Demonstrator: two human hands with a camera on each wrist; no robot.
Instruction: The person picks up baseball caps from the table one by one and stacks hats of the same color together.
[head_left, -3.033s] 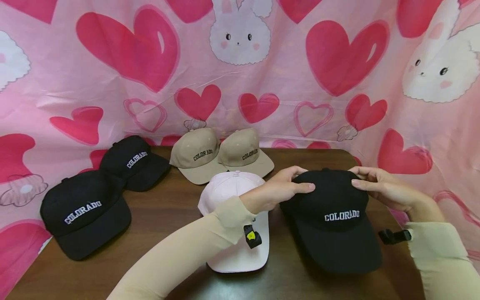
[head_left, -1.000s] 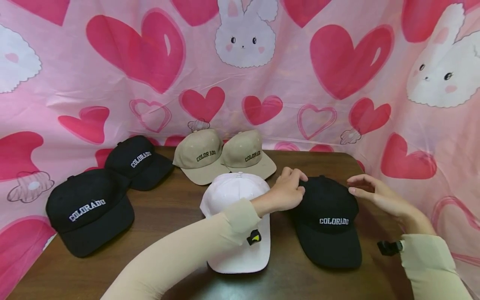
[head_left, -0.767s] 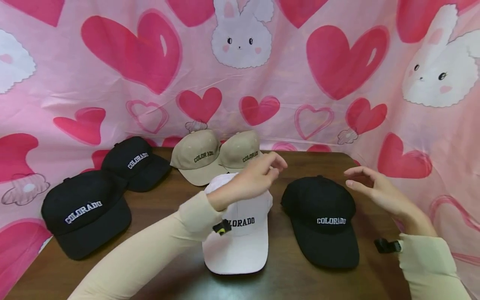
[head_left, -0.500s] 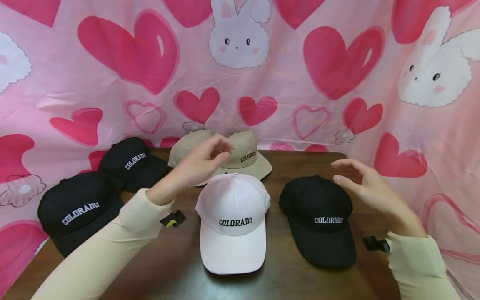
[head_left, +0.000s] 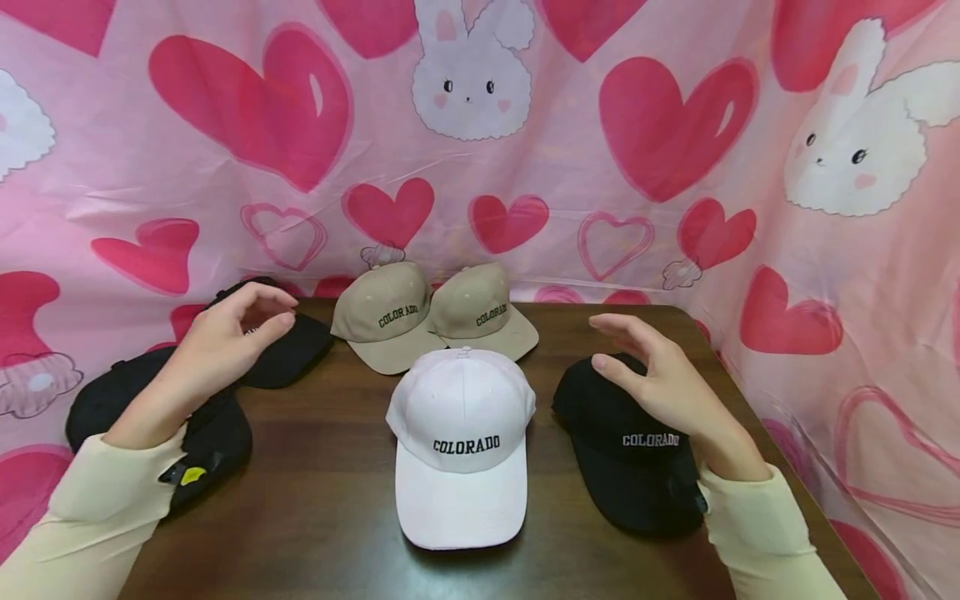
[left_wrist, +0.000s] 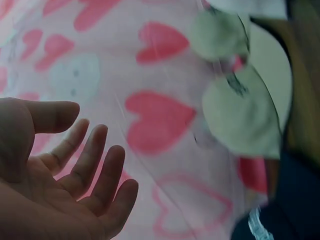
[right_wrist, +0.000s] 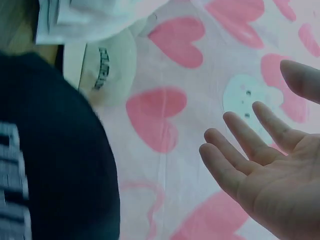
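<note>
My left hand (head_left: 217, 354) hangs in the air over the two black caps on the left, fingers relaxed and holding nothing. It partly covers the near-left black cap (head_left: 225, 437) and the far-left black cap (head_left: 292, 350). On the other side, my right hand (head_left: 663, 379) is raised above the right black cap (head_left: 615, 454), its palm bare in the right wrist view. Between the hands a white cap (head_left: 461, 450) lettered COLORADO sits with its brim toward me. Behind it stand a left beige cap (head_left: 386, 312) and a right beige cap (head_left: 480, 308), side by side.
All the caps sit on a brown wooden table (head_left: 322, 500), which ends on the right in a slanting edge. A pink cloth (head_left: 555, 167) printed with hearts and rabbits hangs close behind and along both sides.
Both hands have let go of the right black cap, which now rests on the table. My left hand has swung across to the far left; my right hand has shifted slightly left over that cap.
</note>
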